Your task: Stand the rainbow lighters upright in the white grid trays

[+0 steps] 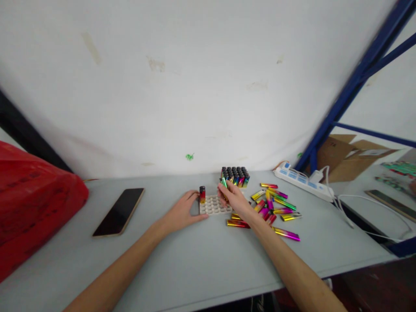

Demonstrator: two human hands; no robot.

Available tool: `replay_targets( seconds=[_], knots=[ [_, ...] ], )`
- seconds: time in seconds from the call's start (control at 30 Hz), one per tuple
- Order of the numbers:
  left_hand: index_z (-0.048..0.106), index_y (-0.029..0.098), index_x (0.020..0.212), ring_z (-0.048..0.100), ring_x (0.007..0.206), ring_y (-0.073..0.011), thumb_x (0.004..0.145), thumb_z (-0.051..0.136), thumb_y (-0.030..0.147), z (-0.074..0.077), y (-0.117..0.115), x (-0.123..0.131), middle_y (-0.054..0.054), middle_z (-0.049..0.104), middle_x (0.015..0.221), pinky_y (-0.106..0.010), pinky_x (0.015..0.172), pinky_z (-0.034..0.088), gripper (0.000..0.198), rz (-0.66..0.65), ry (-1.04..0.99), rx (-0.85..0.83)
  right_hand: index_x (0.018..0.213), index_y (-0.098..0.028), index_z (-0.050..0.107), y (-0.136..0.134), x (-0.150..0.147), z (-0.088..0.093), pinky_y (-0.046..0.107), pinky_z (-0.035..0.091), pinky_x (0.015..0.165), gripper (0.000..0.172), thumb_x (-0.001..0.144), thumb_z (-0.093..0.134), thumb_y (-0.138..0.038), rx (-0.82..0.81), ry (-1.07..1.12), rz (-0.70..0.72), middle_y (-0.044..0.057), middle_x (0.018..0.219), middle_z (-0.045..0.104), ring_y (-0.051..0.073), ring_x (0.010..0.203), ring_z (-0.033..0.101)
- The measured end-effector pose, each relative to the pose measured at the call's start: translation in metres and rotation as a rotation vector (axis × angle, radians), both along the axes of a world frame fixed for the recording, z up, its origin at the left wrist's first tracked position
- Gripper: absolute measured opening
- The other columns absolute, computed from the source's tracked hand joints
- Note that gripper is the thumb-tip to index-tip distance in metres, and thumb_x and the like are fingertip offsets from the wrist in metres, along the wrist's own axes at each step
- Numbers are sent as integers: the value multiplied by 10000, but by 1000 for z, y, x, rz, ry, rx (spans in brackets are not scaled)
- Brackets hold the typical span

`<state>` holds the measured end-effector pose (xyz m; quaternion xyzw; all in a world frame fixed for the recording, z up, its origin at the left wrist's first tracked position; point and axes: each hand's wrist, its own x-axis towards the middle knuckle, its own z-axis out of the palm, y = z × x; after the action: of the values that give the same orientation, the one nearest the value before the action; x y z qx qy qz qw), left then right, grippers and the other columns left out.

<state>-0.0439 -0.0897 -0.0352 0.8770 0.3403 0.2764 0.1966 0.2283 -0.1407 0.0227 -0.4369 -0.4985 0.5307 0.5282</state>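
A white tray [212,208] with rows of round holes lies on the table. My left hand [182,212] grips its left end, thumb along the front edge and fingers by the back corner. One red and black lighter [202,196] stands upright in the tray's back left corner. Over the tray's right part, my right hand [234,198] is closed on a green metallic lighter [224,182], tilted between thumb and fingers; its lower end is hidden. Several loose shiny lighters [286,234] lie in a heap to the right, partly behind my right forearm.
Behind the tray stands a tight block of upright black-topped lighters [235,173]. A phone [119,212] and a red plastic bag [39,203] are on the left. A power strip [303,183] with white cables, a blue metal frame [344,95] and a cardboard box [344,158] are at right.
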Motion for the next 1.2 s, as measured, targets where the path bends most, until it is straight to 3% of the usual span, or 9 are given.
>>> replay_targets(
  seconds=[0.1,0.27,0.4,0.57,0.87,1.1,1.2],
  knots=[
    [788,271,1547,777,1559,-458,1018,980,751,0,0,0,-176,799,1662,-641,1398,631,740,-1,0,2,848,-316,527,-1,-4,-1,271,315,492,811,851,848,-1061,14,-106,12,-101,672,506,116,532,365],
    [802,278,1544,789,1540,-459,1009,994,738,-1,0,1,-171,814,1637,-632,1391,642,731,4,-22,-1,722,-323,438,-2,-9,-5,307,283,566,851,919,675,-1117,106,-342,-99,-69,631,403,158,633,368],
    [814,286,1523,792,1538,-467,1007,992,734,1,0,1,-169,822,1624,-640,1393,641,706,-3,-26,-4,654,-314,393,-4,-14,-10,328,277,648,739,1061,671,-865,157,-524,-168,-51,650,366,167,695,369],
    [803,265,1528,777,1560,-459,1021,969,765,1,0,0,-181,806,1648,-633,1409,622,731,-6,-13,-17,631,-295,419,-7,-21,-11,331,285,685,566,1077,690,-516,174,-664,-134,-48,638,418,168,691,397],
    [793,252,1534,789,1531,-459,1028,976,717,1,-1,1,-192,815,1618,-629,1378,642,711,-10,-12,-9,744,-307,445,-14,-22,-5,336,341,723,587,1159,669,-657,278,-685,-152,-55,677,465,189,704,455],
    [807,264,1533,794,1519,-460,998,1016,723,-2,1,0,-186,823,1610,-614,1379,636,736,3,-22,-9,655,-302,405,-9,-18,-9,334,293,694,504,1069,685,-359,214,-782,-147,-55,623,421,174,682,438],
    [806,253,1546,788,1526,-458,1003,1015,725,-3,0,0,-195,812,1622,-617,1390,626,749,5,-24,-14,716,-297,476,-8,-18,-12,329,335,712,447,1112,672,-367,223,-786,-171,-48,658,504,187,697,499]
  ],
)
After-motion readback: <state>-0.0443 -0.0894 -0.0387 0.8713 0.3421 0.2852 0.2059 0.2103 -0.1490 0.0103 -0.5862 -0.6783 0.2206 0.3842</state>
